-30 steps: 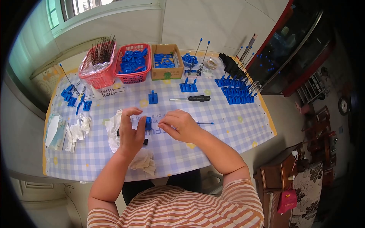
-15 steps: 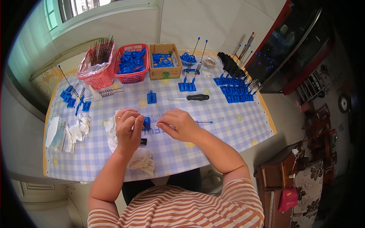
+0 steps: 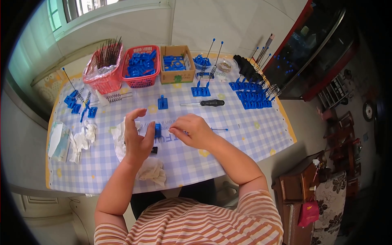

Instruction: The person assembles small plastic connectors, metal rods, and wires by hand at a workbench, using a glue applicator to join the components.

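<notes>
While the left hand (image 3: pixel 139 136) hovers left of the frame's centre with thumb and forefinger spread well apart, the right hand (image 3: pixel 194 130) bends in from the right, thumb and fingertips pressed together; I cannot tell whether anything is pinched between them. A blue block (image 3: pixel 157 130) stands between the two hands, just beside the left thumb, though whether they touch I can't make out. A thin rod (image 3: pixel 220 129) with a blue tip sticks out to the right from behind the right hand, and I cannot tell if that hand holds it. A small black piece (image 3: pixel 154 150) sits below the block, near the left wrist, with a tissue (image 3: pixel 153 172) lower still.

Above the hands, near the middle of the frame, I see a blue clip (image 3: pixel 163 103) and, to its right, a screwdriver (image 3: pixel 212 103). Toward the upper left stand a pink basket (image 3: pixel 104 86) of dark rods and a red basket (image 3: pixel 141 83) of blue parts, with a box (image 3: pixel 177 77) beside them at upper centre.
</notes>
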The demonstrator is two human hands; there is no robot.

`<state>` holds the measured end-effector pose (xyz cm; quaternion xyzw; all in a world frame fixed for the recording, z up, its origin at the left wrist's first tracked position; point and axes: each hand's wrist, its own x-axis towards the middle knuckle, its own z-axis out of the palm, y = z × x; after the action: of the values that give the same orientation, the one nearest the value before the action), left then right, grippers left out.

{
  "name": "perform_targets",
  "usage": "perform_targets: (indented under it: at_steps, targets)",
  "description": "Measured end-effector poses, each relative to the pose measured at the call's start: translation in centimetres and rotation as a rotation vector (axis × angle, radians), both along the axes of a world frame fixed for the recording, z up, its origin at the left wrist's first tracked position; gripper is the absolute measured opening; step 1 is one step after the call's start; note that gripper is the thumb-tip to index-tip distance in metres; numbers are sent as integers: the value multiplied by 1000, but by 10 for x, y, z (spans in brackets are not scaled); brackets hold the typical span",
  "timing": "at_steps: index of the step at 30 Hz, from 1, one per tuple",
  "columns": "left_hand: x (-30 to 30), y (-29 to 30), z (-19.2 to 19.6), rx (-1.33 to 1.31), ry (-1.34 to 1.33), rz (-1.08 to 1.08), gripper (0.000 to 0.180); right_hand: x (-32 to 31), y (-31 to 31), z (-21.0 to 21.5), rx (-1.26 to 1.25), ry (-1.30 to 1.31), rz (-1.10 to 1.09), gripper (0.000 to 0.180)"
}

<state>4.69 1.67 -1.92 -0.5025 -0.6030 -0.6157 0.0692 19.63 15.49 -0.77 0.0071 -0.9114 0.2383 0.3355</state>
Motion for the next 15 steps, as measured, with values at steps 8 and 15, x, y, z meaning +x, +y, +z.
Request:
perform_targets:
  at_steps: [8, 15]
  targets:
    - [-7, -1, 1, -26, 81, 12, 39, 15, 18, 20, -98, -236, -142, 12]
    - [-8, 0, 2, -3, 79, 19, 40, 44, 60, 61, -288, -491, -553, 21]
